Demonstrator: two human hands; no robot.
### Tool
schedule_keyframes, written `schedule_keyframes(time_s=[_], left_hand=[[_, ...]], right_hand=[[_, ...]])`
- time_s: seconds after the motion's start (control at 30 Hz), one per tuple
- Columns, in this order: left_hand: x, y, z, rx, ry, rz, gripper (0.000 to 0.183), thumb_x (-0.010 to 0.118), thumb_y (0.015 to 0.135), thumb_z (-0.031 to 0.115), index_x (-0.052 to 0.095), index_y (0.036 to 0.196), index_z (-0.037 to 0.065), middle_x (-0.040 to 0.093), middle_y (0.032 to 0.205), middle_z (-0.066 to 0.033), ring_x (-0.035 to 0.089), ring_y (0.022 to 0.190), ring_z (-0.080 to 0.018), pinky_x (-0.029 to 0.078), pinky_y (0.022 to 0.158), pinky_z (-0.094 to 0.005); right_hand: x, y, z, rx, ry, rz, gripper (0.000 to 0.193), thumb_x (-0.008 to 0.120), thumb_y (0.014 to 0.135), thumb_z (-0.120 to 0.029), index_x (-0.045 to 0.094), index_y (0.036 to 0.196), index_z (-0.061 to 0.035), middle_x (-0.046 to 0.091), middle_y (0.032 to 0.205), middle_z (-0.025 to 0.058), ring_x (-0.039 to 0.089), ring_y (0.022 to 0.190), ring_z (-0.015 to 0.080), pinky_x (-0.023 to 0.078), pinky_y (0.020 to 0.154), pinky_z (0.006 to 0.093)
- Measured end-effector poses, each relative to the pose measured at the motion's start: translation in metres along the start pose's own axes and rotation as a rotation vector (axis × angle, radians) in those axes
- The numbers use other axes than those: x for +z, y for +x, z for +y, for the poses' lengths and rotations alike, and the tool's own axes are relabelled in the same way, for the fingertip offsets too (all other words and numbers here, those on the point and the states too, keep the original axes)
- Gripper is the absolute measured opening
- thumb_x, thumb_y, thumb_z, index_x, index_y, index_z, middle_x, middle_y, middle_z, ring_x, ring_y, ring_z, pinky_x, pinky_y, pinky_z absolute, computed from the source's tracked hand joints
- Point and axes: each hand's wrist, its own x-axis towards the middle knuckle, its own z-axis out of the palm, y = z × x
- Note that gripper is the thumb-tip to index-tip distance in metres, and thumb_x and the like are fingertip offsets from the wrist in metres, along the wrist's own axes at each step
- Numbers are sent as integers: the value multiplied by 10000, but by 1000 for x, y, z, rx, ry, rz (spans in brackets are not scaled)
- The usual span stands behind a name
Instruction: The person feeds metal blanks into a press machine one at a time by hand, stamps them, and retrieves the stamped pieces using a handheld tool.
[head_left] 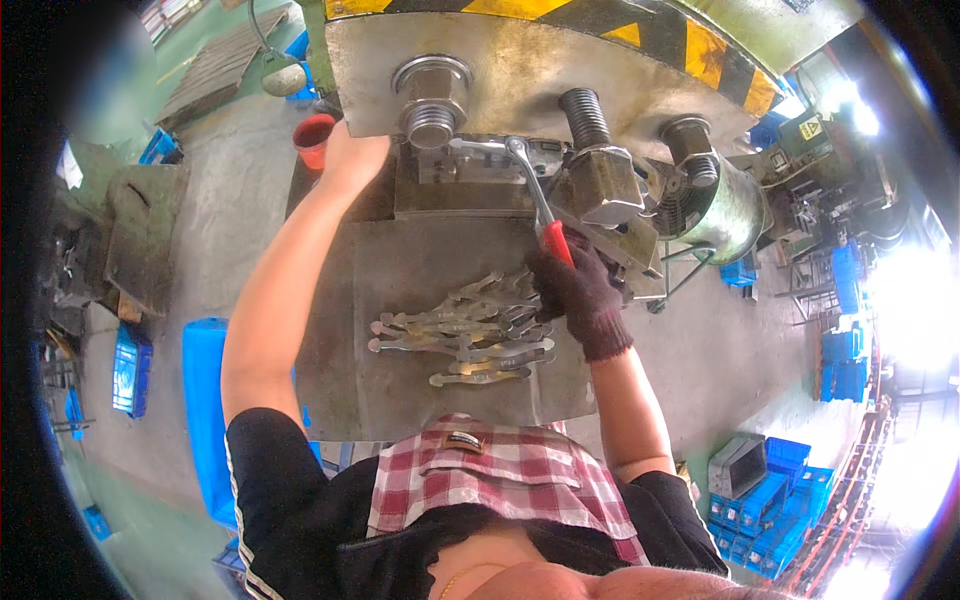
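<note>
My right hand, in a dark knitted glove, is closed round the red grip of a ratchet wrench. The wrench slants up and left; its head and a bar reaching left from it lie against the metal die block under the press ram. My bare left hand reaches to the left end of the ram's lower edge, beside a red cup. Its fingers are hidden behind the ram. Below both hands, a loose pile of flat metal parts rests on the grey table.
Large bolts with nuts stick out of the ram toward me; one long threaded bolt stands close to the wrench. A green cylindrical housing is at the right. Blue crates stack at lower right, and a blue bin stands left.
</note>
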Motion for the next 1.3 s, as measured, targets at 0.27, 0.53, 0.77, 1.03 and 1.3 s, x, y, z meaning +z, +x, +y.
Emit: schedule_keyframes(time_s=[0.27,0.53,0.77,1.03,1.3], left_hand=[[-52,-55,8,-275,55,-243,293,467,936,236,651,906,10,650,820,-193,623,796,-356,457,707,-379],[-44,-105,19,-141,-121,-200,219,517,935,191,628,887,8,445,560,-54,430,510,-140,392,541,-290],[-35,-104,34,509,280,-217,229,640,797,120,622,1019,69,544,819,-73,567,741,-262,481,613,-383],[1,-128,38,143,45,-199,370,687,790,265,565,1079,70,591,961,-103,577,890,-309,466,792,-408],[26,-147,45,229,68,-989,219,623,824,201,603,954,26,608,955,-160,577,919,-347,462,787,-428]], right_hand=[[-2,34,-8,70,-143,-49,322,665,803,-339,621,908,-38,553,692,26,534,549,118,464,508,282],[-1,-2,-20,181,-220,8,314,665,791,-305,615,943,-34,562,689,42,539,525,130,476,509,290],[2,-48,22,232,275,-423,310,647,865,-292,602,954,2,563,703,26,556,565,122,491,489,269],[-23,-63,29,185,154,-246,299,654,845,-275,604,981,-13,569,715,28,563,540,121,489,452,258],[-29,-64,41,114,202,-151,315,648,837,-263,621,1014,-4,582,736,48,574,567,126,492,443,262]])
